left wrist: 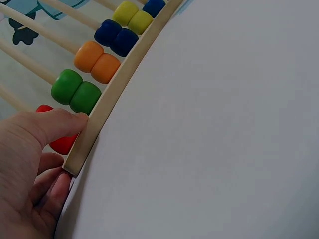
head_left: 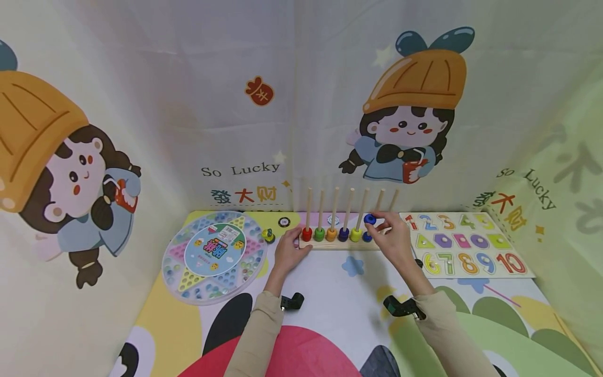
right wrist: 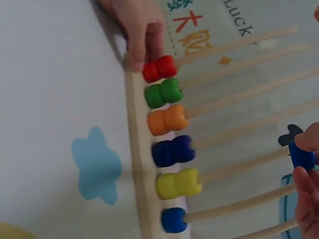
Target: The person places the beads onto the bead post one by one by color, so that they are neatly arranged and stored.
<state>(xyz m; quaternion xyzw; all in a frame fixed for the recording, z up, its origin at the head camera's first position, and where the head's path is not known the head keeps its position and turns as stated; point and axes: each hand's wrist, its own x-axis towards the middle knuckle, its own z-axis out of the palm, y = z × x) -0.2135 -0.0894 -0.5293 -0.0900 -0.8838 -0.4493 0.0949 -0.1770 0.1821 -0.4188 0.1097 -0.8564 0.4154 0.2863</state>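
A wooden peg rack [head_left: 339,245] stands on the table with several upright pegs. Red beads [right wrist: 160,68], green beads [left wrist: 76,91], orange beads [left wrist: 97,62], dark blue beads [right wrist: 173,151] and yellow beads [right wrist: 179,183] sit in pairs on their pegs. One blue bead [right wrist: 174,220] is at the foot of the following peg. My left hand [head_left: 289,251] grips the rack's left end, thumb in front of the red beads. Between thumb and fingers, my right hand [head_left: 394,238] pinches another blue bead [right wrist: 301,155] above the base. Whether a peg passes through it I cannot tell. That hand hides the rack's right end.
A round game board [head_left: 174,269] with marbles lies to the left, a small yellow-green object [head_left: 268,235] beside it. On the right is a number and shape puzzle board [head_left: 476,274]. Printed curtains [head_left: 320,131] hang close behind the rack.
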